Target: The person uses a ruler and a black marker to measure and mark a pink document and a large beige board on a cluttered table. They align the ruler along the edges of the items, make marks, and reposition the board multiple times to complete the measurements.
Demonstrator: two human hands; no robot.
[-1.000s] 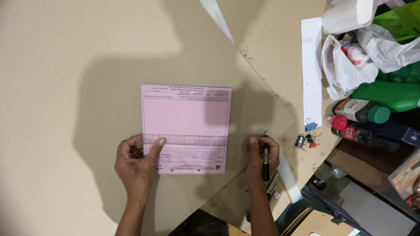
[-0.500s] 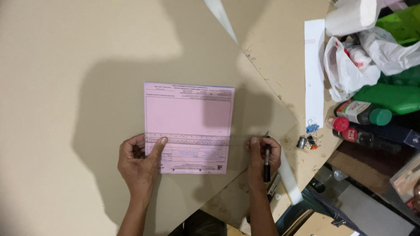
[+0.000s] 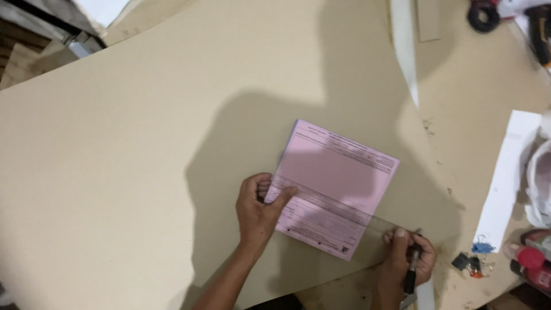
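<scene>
A pink printed sheet (image 3: 338,178) lies on a large tan cardboard board (image 3: 143,143). A clear ruler (image 3: 344,208) runs across the sheet's lower part. My left hand (image 3: 258,209) presses the ruler's left end down onto the sheet with thumb and fingers. My right hand (image 3: 407,258) rests at the ruler's right end, one finger on it, and grips a black pen-like tool (image 3: 411,274) pointing down towards me.
A long white strip (image 3: 404,46) lies at the top, a white paper strip (image 3: 508,178) at the right. Binder clips (image 3: 473,261) and a red-capped bottle (image 3: 531,261) sit at the lower right. Dark tools (image 3: 516,17) lie in the top right corner.
The view has swung left and tilted, so sheet and ruler now appear slanted and most of the bottles have left the frame. Both hands keep their hold on ruler and pen.
</scene>
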